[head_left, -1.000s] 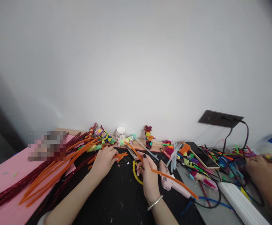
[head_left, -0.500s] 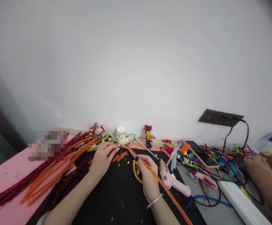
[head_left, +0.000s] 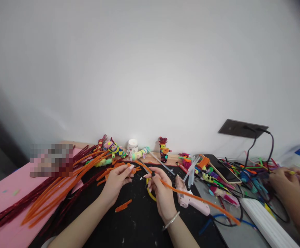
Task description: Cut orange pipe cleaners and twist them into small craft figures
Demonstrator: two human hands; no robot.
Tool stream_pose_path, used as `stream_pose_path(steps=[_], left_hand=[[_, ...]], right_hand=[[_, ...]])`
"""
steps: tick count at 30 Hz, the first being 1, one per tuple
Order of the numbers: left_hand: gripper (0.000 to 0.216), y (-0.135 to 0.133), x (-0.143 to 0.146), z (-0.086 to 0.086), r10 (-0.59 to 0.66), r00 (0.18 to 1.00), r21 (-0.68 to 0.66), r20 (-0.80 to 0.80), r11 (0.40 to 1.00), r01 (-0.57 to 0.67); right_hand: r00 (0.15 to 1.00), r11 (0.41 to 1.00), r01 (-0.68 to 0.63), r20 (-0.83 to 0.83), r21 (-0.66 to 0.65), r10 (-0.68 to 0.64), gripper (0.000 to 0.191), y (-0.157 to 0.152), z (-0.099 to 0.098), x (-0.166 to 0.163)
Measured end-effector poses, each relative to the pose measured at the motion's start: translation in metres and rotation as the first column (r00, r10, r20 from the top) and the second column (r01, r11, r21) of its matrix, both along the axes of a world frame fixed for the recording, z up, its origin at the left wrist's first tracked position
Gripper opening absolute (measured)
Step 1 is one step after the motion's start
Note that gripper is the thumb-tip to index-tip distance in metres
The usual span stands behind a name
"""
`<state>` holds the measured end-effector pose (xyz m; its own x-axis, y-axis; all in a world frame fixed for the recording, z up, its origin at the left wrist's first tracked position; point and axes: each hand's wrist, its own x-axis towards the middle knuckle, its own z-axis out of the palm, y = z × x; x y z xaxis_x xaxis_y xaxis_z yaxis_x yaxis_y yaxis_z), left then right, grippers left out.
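Note:
My right hand [head_left: 161,191] is closed around scissors [head_left: 145,167], whose yellow handle loop shows below the fingers. A long orange pipe cleaner [head_left: 204,197] also runs through this hand, its tail trailing right over the glue gun [head_left: 191,201] and its other end near the blades. My left hand [head_left: 117,182] has thumb and fingers pinched together beside short orange pipe cleaner pieces [head_left: 106,174]; whatever is between its fingertips is too small to make out. Another short orange piece [head_left: 123,206] lies on the black mat [head_left: 119,227] between my forearms.
Orange and dark red pipe cleaners [head_left: 46,196] spread over the pink surface at left. Small pipe cleaner figures [head_left: 163,150] and a white cup [head_left: 132,146] stand along the wall. To the right are glue sticks [head_left: 192,172], a phone [head_left: 225,171], a white power strip [head_left: 266,220] and another person's hands [head_left: 287,186].
The orange pipe cleaner's tail has swung right across the glue gun. A short orange piece now lies on the mat nearer me, and more orange pieces show behind my left hand, which has shifted slightly.

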<state>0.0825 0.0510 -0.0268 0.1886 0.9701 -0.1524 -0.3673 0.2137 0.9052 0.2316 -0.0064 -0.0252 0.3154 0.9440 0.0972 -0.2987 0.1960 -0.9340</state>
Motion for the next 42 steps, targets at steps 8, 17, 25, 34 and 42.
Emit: stream_pose_path(steps=[8,17,25,34,42], left_hand=[[0.035,-0.002,0.001,0.000,-0.015,0.990,-0.065,0.139,0.998,0.025],[0.033,-0.003,-0.001,-0.002,-0.054,0.993,-0.048,0.104,0.997,0.059],[0.033,-0.007,-0.002,-0.001,-0.112,0.990,-0.030,0.083,0.993,0.115],[0.037,-0.016,0.004,-0.002,-0.187,0.980,-0.051,0.066,0.980,0.191],[0.037,-0.017,0.004,0.000,-0.191,0.981,-0.077,-0.010,0.979,0.190]], right_hand=[[0.990,0.992,-0.108,0.083,-0.064,0.113,0.026,-0.001,-0.006,-0.006],[0.979,0.993,-0.101,0.168,-0.067,0.111,0.024,-0.003,-0.001,-0.008],[0.977,0.993,-0.094,0.185,-0.074,0.106,0.021,-0.002,0.000,-0.011],[0.971,0.997,-0.035,0.234,-0.074,0.051,0.008,-0.002,-0.003,-0.009],[0.966,0.997,-0.013,0.257,-0.071,0.031,0.006,-0.001,-0.004,-0.008]])
